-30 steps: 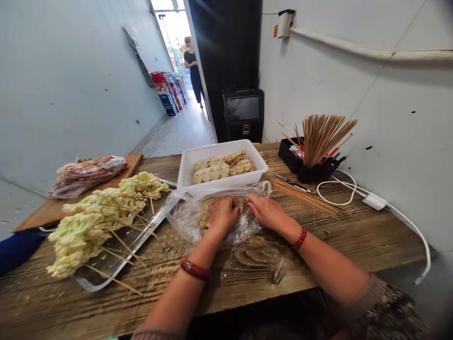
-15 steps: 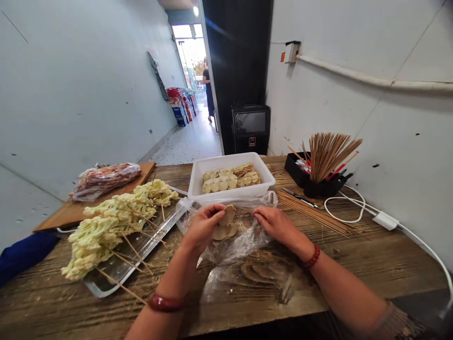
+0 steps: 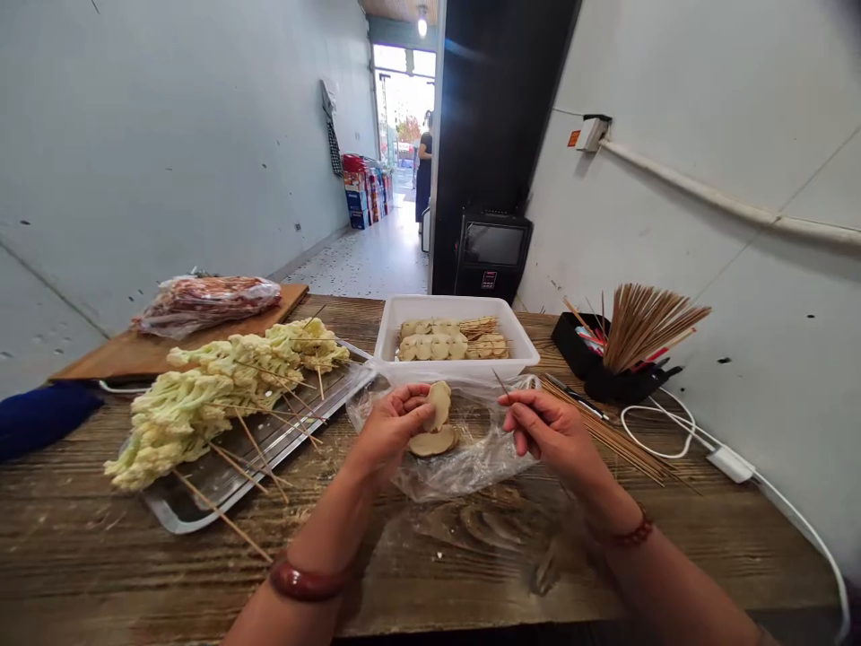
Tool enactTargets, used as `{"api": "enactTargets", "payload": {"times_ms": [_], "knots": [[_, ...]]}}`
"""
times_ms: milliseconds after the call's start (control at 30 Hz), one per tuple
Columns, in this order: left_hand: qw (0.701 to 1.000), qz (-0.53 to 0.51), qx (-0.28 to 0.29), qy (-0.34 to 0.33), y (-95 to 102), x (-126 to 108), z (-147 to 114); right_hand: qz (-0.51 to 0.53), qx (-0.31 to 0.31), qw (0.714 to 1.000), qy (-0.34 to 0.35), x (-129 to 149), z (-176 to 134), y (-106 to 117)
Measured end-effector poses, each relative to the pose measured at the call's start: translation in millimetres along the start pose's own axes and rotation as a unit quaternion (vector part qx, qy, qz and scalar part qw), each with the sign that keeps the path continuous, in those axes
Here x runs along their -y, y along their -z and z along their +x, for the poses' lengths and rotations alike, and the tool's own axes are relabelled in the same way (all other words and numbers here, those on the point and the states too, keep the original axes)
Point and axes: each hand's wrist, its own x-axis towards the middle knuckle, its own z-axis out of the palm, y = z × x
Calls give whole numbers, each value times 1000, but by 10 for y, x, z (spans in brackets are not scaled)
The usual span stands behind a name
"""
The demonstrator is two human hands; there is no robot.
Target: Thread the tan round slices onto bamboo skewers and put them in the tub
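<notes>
Between the thumb and fingers of my left hand [image 3: 396, 426] is a thin, pale potato slice [image 3: 439, 405], held upright. My right hand [image 3: 544, 426] pinches a thin bamboo skewer [image 3: 500, 383], its end pointing up and left, apart from the slice. Below the held slice, more slices [image 3: 431, 442] lie on a crumpled clear plastic bag [image 3: 471, 462]. Just behind the bag, a white plastic tub [image 3: 457, 366] contains skewered slices [image 3: 432, 346] laid in rows.
On the left, skewered cauliflower [image 3: 195, 395] rests on a metal tray [image 3: 195, 520]. Behind it, bagged meat [image 3: 208, 303] lies on a wooden board [image 3: 87, 357]. At right are loose skewers [image 3: 625, 449], a black holder [image 3: 609, 384] with upright skewers, and a white cable [image 3: 800, 529]. A person stands by the doorway.
My right hand has lifted and turned, bringing the skewer's end up. My left hand still grips the slice, now more upright. The camera view has shifted slightly.
</notes>
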Motion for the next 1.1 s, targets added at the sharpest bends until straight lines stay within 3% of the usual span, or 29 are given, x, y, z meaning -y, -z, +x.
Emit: {"api": "enactTargets", "payload": {"times_ms": [167,333,533,767,933,1100], "knots": [[999,30,1,-25,14,12,27,53,53,996,-48,239,-22,-231],[994,85,-8,-72,26,-9,33,97,54,989,-99,47,43,-389],[986,155,37,-52,-54,-25,-12,83,-27,993,-74,-248,75,-338],[974,200,94,-49,-85,43,8,-7,35,996,-83,-347,70,-285],[972,212,88,-46,-118,65,1,-16,36,995,-89,-392,80,-316],[988,145,49,-10,-101,75,44,34,-5,995,-96,-355,95,-322]]}}
